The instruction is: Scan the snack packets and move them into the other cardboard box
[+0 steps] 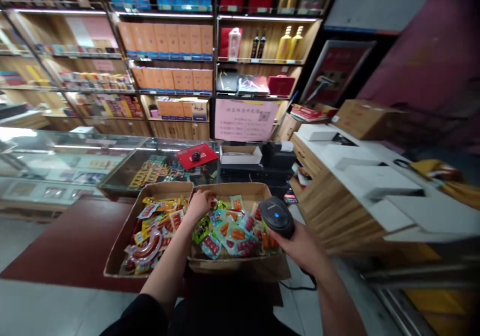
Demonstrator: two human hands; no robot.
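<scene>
My right hand (300, 246) is closed around the handle of a black barcode scanner (276, 216) with a small blue light on top. The scanner hangs over the right end of an open cardboard box (232, 190) of small sausage packets (238, 233). Over that box's back left corner, my left hand (201, 203) has its fingers curled down; what they hold, if anything, is hidden. Beneath my left forearm stands another cardboard box (123, 231) with yellow snack packets and a curved sausage in clear wrapping (148, 248).
Behind the boxes runs a glass display counter (93, 151) bearing a red mat (187, 157) and a shallow white box (240, 156). A screen with a pink notice (243, 120) stands there. White boxes (378, 176) cover the right-hand cabinet. Stocked shelves (168, 41) line the wall.
</scene>
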